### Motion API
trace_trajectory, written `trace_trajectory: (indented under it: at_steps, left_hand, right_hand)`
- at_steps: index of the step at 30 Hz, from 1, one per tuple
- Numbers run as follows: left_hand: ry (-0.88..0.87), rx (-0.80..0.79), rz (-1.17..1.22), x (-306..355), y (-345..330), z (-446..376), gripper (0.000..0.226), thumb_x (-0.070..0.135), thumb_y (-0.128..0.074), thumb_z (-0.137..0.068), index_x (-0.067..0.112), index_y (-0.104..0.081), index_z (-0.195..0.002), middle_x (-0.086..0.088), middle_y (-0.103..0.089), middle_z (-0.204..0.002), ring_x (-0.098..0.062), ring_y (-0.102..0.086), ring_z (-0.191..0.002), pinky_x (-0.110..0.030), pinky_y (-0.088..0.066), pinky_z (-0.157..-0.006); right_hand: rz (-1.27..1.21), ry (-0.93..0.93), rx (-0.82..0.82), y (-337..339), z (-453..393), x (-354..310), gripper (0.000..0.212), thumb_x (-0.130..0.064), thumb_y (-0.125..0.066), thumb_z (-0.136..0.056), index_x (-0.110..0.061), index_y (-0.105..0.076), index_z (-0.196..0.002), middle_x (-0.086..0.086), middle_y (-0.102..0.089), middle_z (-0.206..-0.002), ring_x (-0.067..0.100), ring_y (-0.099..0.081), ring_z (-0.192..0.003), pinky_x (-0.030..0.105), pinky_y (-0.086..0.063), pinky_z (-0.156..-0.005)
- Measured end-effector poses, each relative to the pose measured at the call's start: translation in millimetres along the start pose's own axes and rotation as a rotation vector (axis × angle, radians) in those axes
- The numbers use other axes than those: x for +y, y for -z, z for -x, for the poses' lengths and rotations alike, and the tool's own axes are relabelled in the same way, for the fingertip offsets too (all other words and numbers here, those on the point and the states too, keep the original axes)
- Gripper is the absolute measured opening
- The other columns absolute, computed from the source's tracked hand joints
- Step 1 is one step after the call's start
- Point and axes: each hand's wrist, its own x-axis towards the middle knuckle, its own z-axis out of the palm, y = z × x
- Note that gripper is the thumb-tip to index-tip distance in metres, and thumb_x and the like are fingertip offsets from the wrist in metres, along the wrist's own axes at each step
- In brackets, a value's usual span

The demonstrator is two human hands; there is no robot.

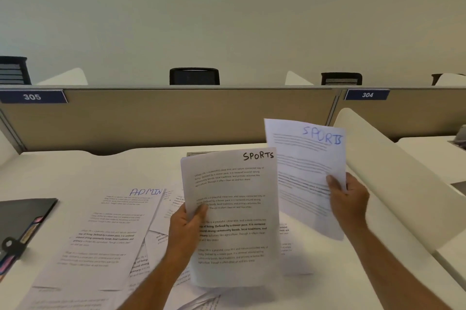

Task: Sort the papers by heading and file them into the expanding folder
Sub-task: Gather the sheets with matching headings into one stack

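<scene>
Because each is a single thin leaf, the two sheets headed SPORTS are judged light, limp and easily creased. The black-headed sheet (230,216) is held upright above the bench (75,173) by the left hand (185,229); its left edge is pinched between the thumb, laid on the printed face, and the fingers, which are hidden behind. The blue-headed sheet (306,173) is held higher and to the right by the right hand (349,202), pinched at its right edge in the same way, thumb in front and the remaining fingers out of sight behind the paper. The two sheets overlap slightly, the black-headed one in front; whether they touch cannot be told.

Held by one edge, such paper is expected to droop at the free corners, so a grip at mid-edge is considered best. Smooth sheets may slip over each other once stacked; squaring of the edges would be advisable before filing.

More papers are spread flat on the bench, among them one headed ADMIN (111,231). The expanding folder (24,219) lies at the left edge of the bench, well apart from both hands.
</scene>
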Motion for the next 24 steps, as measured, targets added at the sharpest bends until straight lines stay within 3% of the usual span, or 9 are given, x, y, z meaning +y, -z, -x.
trace_trajectory:
  at_steps: [3,7,10,13,16,18,20,24]
  left_hand:
    - [0.007,-0.031,0.042,2.4,0.9,0.2,0.016,0.03,-0.06,-0.097,0.027,-0.066,-0.111,0.001,-0.078,-0.096,-0.024,-0.076,-0.081,-0.041,-0.063,-0.065]
    - [0.014,-0.036,0.077,6.1,3.8,0.4,0.018,0.033,-0.059,-0.096,0.029,-0.066,-0.112,0.002,-0.078,-0.098,-0.023,-0.076,-0.083,-0.04,-0.063,-0.066]
    - [0.012,-0.021,0.073,5.8,6.3,-0.3,0.019,0.033,-0.058,-0.098,0.029,-0.065,-0.115,0.001,-0.077,-0.1,-0.023,-0.076,-0.086,-0.046,-0.063,-0.071]
    - [0.002,0.035,0.066,4.7,7.6,1.4,0.015,0.031,-0.059,-0.099,0.031,-0.059,-0.114,0.0,-0.075,-0.102,-0.017,-0.075,-0.084,-0.035,-0.063,-0.064]
    - [-0.009,0.114,0.053,6.6,7.5,5.2,0.017,0.027,-0.06,-0.099,0.033,-0.048,-0.109,-0.003,-0.073,-0.101,-0.018,-0.075,-0.082,-0.029,-0.06,-0.061]
    - [-0.075,0.146,0.044,11.8,6.7,8.6,0.025,0.026,-0.06,-0.099,0.039,-0.044,-0.112,0.001,-0.075,-0.099,-0.017,-0.075,-0.082,-0.028,-0.061,-0.061]
    - [-0.175,0.145,0.039,18.5,5.8,12.1,0.029,0.026,-0.059,-0.1,0.042,-0.043,-0.118,0.007,-0.074,-0.1,-0.016,-0.075,-0.084,-0.029,-0.061,-0.06]
    - [-0.289,0.093,-0.032,26.3,5.8,16.7,0.023,0.041,-0.057,-0.09,0.049,-0.049,-0.109,0.017,-0.067,-0.101,-0.017,-0.072,-0.092,-0.03,-0.062,-0.063]
  right_hand:
    - [-0.269,-0.124,-0.172,-18.6,18.6,-18.6,0.013,-0.008,-0.071,-0.089,-0.018,-0.071,-0.082,0.001,-0.073,-0.079,0.005,-0.068,-0.066,0.023,-0.057,-0.059]
    - [-0.447,-0.259,-0.486,-39.0,44.2,-38.7,0.015,0.001,-0.065,-0.09,-0.008,-0.075,-0.092,0.013,-0.077,-0.086,0.026,-0.071,-0.07,0.039,-0.06,-0.063]
    - [-0.515,-0.34,-0.655,-49.5,62.8,-48.2,0.021,0.003,-0.06,-0.091,-0.008,-0.077,-0.096,0.02,-0.076,-0.091,0.035,-0.07,-0.074,0.04,-0.058,-0.063]
    - [-0.563,-0.4,-0.685,-58.7,81.2,-54.4,0.022,-0.015,-0.055,-0.096,-0.015,-0.077,-0.097,0.018,-0.076,-0.095,0.037,-0.073,-0.08,0.041,-0.06,-0.065]
    - [-0.622,-0.397,-0.725,-66.5,96.3,-57.0,0.042,-0.038,-0.04,-0.104,-0.009,-0.069,-0.114,0.021,-0.073,-0.106,0.044,-0.071,-0.092,0.056,-0.06,-0.076]
    - [-0.594,-0.322,-0.725,-69.0,104.0,-60.2,0.033,-0.036,-0.049,-0.099,-0.013,-0.065,-0.116,0.017,-0.073,-0.108,0.041,-0.072,-0.095,0.054,-0.06,-0.076]
    - [-0.535,-0.24,-0.68,-71.5,109.0,-63.7,0.017,-0.022,-0.058,-0.097,-0.022,-0.066,-0.112,0.01,-0.074,-0.105,0.034,-0.073,-0.094,0.045,-0.062,-0.073]
    - [-0.516,-0.19,-0.621,-76.8,109.8,-71.4,0.023,-0.018,-0.064,-0.092,-0.033,-0.064,-0.11,0.001,-0.073,-0.105,0.024,-0.072,-0.095,0.037,-0.062,-0.073]
